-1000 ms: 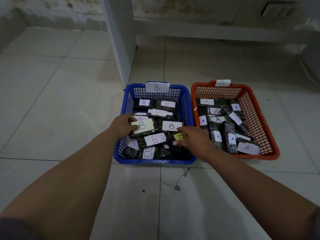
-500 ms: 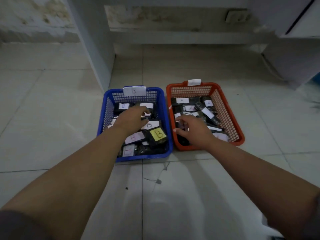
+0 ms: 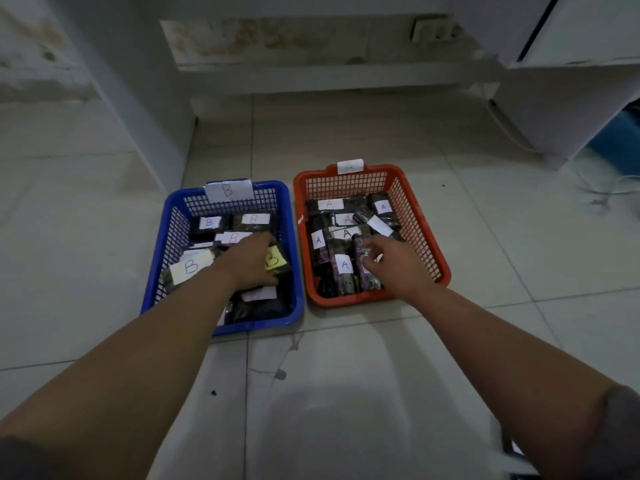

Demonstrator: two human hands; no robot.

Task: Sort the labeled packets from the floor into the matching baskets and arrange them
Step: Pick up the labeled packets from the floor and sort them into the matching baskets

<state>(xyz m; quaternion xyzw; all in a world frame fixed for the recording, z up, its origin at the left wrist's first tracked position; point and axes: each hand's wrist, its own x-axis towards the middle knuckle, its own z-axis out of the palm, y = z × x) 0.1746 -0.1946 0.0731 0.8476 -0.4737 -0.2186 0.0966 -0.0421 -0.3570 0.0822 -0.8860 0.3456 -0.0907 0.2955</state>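
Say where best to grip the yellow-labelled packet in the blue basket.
Probably its right edge, coming from above. The yellow-labelled packet lies flat on the other packets in the blue basket. The left hand covers its left part, so the right side toward the basket wall is the exposed, free part.

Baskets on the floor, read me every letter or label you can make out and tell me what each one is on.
"B": white tag on the blue plastic basket back rim.
"A": faint, white tag on the orange plastic basket back rim.
"B": white labels on dark packets in the blue basket.
"B": yellow label beside the left hand.
"A": white labels on packets in the orange basket.
Label at the blue basket's front: blurred.
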